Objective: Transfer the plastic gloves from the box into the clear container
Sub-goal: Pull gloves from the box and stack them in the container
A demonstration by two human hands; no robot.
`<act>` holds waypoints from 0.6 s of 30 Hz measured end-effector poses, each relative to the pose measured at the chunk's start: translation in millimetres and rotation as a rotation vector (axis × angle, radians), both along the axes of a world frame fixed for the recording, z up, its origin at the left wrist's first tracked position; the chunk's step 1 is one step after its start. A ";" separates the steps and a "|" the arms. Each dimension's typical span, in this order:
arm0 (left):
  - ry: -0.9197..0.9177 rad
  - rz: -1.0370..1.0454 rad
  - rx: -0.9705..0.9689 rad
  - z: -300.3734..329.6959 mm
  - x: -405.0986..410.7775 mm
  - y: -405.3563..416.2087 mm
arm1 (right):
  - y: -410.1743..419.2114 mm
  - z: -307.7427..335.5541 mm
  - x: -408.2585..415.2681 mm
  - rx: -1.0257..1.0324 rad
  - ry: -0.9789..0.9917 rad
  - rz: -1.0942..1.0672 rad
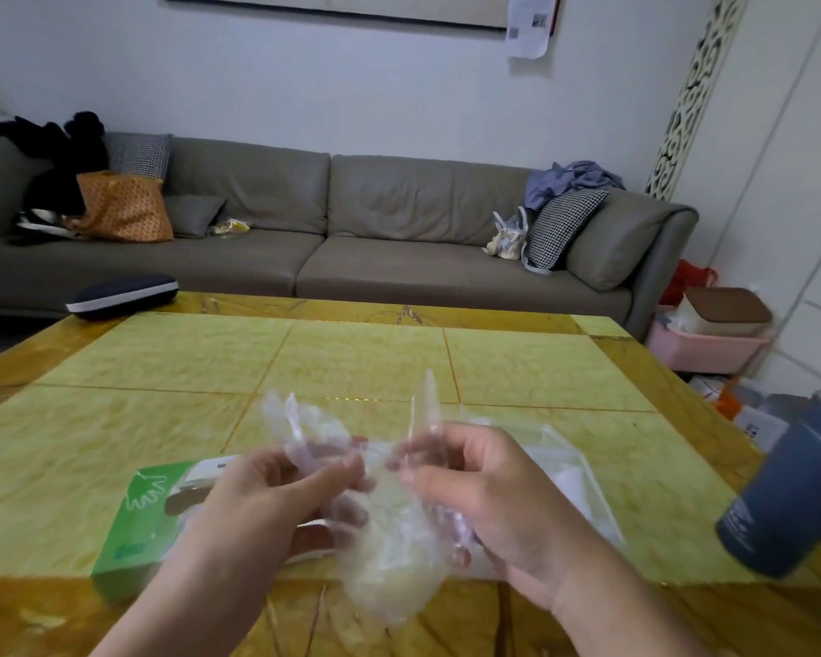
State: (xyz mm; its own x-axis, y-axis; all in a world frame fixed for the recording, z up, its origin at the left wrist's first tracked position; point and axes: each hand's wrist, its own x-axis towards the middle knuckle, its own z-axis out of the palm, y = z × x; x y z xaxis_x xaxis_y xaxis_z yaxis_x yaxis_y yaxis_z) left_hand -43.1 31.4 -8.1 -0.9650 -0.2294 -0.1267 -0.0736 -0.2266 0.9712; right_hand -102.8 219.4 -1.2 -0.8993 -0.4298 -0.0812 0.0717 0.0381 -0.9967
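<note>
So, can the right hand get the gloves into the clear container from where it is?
Probably yes. The right hand, gripping the plastic gloves together with the left hand, sits right beside the clear container; nothing visibly stands between them, though its opening is hard to make out.

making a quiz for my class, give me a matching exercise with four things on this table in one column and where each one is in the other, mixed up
Things:
1. plastic gloves
2. green box
3. clear container
4. blue-grey tumbler

Places:
a. at the table's right edge
b. held above the table by the left hand and right hand
c. on the table, partly hidden behind the right hand
d. on the table, under the left forearm

Pairs: 1-b, 2-d, 3-c, 4-a
</note>
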 end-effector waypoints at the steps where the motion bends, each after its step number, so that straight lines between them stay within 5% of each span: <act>1: 0.015 0.050 0.008 -2.5 -0.9 5.0 | 3.5 0.3 -1.2 -0.023 -0.049 -0.017; 6: 0.232 0.216 0.118 -0.8 -4.1 31.9 | 11.9 -3.0 5.8 -0.140 -0.222 0.039; 11: 0.252 0.314 0.067 -1.7 -9.1 39.3 | 32.7 -4.0 -6.9 -0.255 -0.114 -0.385; 16: 0.168 0.218 -0.095 -9.5 -17.0 41.7 | 79.2 -4.5 -35.5 0.083 0.119 -0.527; 18: 0.223 0.320 -0.423 -11.2 -17.5 48.7 | 93.8 -6.6 -45.6 0.276 0.145 -0.516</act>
State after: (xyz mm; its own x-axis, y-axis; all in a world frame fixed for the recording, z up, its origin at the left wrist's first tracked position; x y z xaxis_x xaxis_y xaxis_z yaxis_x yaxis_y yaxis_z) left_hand -60.6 80.1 -19.4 -0.8322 -0.5007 0.2381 0.1516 0.2074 0.9664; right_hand -148.4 313.2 -7.8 -0.9963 0.0850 0.0112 0.0143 0.2937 -0.9558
